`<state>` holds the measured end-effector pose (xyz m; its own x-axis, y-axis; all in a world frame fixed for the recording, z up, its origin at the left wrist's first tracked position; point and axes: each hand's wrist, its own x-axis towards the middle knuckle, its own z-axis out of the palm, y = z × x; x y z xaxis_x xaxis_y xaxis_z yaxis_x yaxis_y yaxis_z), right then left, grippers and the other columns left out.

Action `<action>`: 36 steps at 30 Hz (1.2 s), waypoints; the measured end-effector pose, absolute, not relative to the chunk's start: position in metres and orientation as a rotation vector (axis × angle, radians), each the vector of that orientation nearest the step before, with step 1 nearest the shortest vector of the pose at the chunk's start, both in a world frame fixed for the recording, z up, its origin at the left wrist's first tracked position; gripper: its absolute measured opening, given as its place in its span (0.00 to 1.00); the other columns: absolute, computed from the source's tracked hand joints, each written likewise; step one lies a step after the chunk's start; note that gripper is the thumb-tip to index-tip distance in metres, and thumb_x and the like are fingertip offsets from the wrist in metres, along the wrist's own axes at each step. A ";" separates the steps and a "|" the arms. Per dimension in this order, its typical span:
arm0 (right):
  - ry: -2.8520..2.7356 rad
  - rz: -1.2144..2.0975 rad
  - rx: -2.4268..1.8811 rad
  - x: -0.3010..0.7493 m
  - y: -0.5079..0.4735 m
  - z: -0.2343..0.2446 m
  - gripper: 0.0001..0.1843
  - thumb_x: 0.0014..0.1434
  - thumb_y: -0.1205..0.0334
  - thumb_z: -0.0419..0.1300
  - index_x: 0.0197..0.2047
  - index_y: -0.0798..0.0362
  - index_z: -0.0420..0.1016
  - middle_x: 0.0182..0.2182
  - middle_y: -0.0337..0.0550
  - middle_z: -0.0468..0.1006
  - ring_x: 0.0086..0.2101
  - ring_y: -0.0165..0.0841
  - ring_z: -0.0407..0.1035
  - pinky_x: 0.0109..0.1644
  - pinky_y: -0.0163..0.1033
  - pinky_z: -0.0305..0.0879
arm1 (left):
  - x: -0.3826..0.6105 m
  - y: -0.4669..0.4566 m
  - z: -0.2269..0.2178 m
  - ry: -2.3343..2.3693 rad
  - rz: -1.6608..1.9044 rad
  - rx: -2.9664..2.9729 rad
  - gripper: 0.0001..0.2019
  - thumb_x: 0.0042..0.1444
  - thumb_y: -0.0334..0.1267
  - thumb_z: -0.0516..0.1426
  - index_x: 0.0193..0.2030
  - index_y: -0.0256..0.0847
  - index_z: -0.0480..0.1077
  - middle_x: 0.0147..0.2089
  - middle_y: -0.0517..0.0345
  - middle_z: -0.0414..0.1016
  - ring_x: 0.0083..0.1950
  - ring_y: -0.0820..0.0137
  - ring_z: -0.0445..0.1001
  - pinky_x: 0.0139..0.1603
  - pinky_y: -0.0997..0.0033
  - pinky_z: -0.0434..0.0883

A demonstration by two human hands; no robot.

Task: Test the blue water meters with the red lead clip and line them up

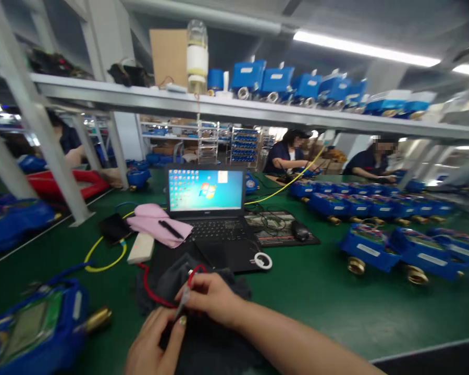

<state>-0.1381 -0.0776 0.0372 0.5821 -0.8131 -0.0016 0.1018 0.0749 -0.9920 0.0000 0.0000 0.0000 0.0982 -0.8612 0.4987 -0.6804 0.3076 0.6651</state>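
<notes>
The bottom edge crops the left hand (154, 341); the held grey piece (183, 302) is blurred.

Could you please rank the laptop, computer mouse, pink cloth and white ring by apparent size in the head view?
1. Laptop
2. Pink cloth
3. Computer mouse and white ring: too alike to rank

The cord (151, 294) is red, the tabletop (305, 302) plain green.

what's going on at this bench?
Someone's left hand and right hand grip a small greyish piece between them, beside a red cord. An open laptop shows its desktop behind. Blue units with brass fittings stand to the right.
</notes>
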 end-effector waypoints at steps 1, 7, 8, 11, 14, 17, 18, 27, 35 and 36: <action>0.709 -0.772 -1.335 -0.139 -0.077 0.036 0.32 0.35 0.36 0.67 0.26 0.59 0.71 0.20 0.35 0.70 0.20 0.22 0.60 0.25 0.31 0.54 | -0.002 0.003 0.002 -1.635 -0.256 1.434 0.10 0.58 0.45 0.53 0.34 0.44 0.72 0.34 0.59 0.76 0.37 0.70 0.75 0.38 0.77 0.70; 0.731 -0.742 -1.283 -0.144 -0.078 0.024 0.28 0.39 0.39 0.68 0.23 0.55 0.64 0.17 0.31 0.68 0.17 0.20 0.57 0.22 0.30 0.50 | -0.012 0.010 0.013 -1.584 -0.395 1.479 0.06 0.58 0.34 0.53 0.31 0.41 0.68 0.31 0.59 0.71 0.36 0.71 0.70 0.39 0.72 0.66; 0.737 -0.742 -1.282 -0.145 -0.078 0.024 0.28 0.39 0.40 0.69 0.22 0.55 0.64 0.16 0.31 0.67 0.17 0.20 0.56 0.21 0.30 0.49 | -0.014 0.010 0.014 -1.567 -0.405 1.477 0.05 0.57 0.33 0.53 0.30 0.41 0.67 0.31 0.60 0.70 0.36 0.71 0.69 0.39 0.72 0.65; 0.756 -0.747 -1.286 -0.145 -0.077 0.025 0.28 0.38 0.40 0.70 0.21 0.55 0.64 0.15 0.30 0.65 0.16 0.20 0.55 0.20 0.30 0.48 | -0.015 0.012 0.015 -1.542 -0.435 1.451 0.04 0.55 0.31 0.55 0.30 0.40 0.67 0.30 0.61 0.69 0.35 0.72 0.68 0.38 0.72 0.64; 0.764 -0.745 -1.294 -0.145 -0.075 0.025 0.28 0.38 0.40 0.70 0.21 0.55 0.65 0.15 0.30 0.65 0.16 0.20 0.55 0.19 0.29 0.48 | -0.013 0.013 0.014 -1.543 -0.464 1.411 0.05 0.58 0.33 0.54 0.30 0.40 0.67 0.30 0.61 0.69 0.35 0.72 0.68 0.37 0.72 0.63; 0.754 -0.723 -1.298 -0.147 -0.076 0.025 0.27 0.38 0.41 0.70 0.23 0.56 0.67 0.17 0.33 0.68 0.17 0.21 0.57 0.20 0.29 0.51 | -0.011 0.012 0.012 -1.530 -0.478 1.376 0.10 0.61 0.35 0.51 0.29 0.40 0.66 0.30 0.60 0.69 0.35 0.72 0.67 0.38 0.72 0.63; 0.742 -0.712 -1.302 -0.147 -0.076 0.024 0.27 0.39 0.41 0.70 0.24 0.56 0.68 0.18 0.33 0.69 0.17 0.21 0.58 0.20 0.29 0.52 | -0.011 0.012 0.011 -1.524 -0.479 1.367 0.10 0.62 0.36 0.51 0.29 0.40 0.66 0.30 0.60 0.69 0.35 0.72 0.67 0.38 0.72 0.62; 0.580 -0.672 -1.339 -0.151 -0.080 0.020 0.18 0.45 0.52 0.71 0.35 0.55 0.75 0.25 0.36 0.73 0.22 0.23 0.62 0.24 0.29 0.57 | -0.008 0.009 0.011 -1.437 -0.585 1.349 0.13 0.63 0.40 0.48 0.31 0.40 0.68 0.31 0.58 0.70 0.35 0.70 0.69 0.37 0.72 0.63; 0.558 -0.625 -1.321 -0.153 -0.079 0.018 0.21 0.43 0.58 0.72 0.42 0.52 0.76 0.30 0.36 0.75 0.30 0.26 0.67 0.36 0.32 0.62 | -0.007 0.010 0.013 -1.323 -0.648 1.420 0.09 0.58 0.39 0.54 0.28 0.40 0.66 0.28 0.62 0.67 0.31 0.73 0.66 0.33 0.74 0.62; 0.563 -0.614 -1.317 -0.153 -0.080 0.018 0.22 0.43 0.58 0.72 0.43 0.52 0.76 0.31 0.37 0.75 0.31 0.26 0.67 0.38 0.33 0.63 | -0.007 0.010 0.012 -1.322 -0.640 1.420 0.09 0.58 0.38 0.54 0.28 0.40 0.66 0.27 0.62 0.66 0.31 0.73 0.65 0.33 0.74 0.61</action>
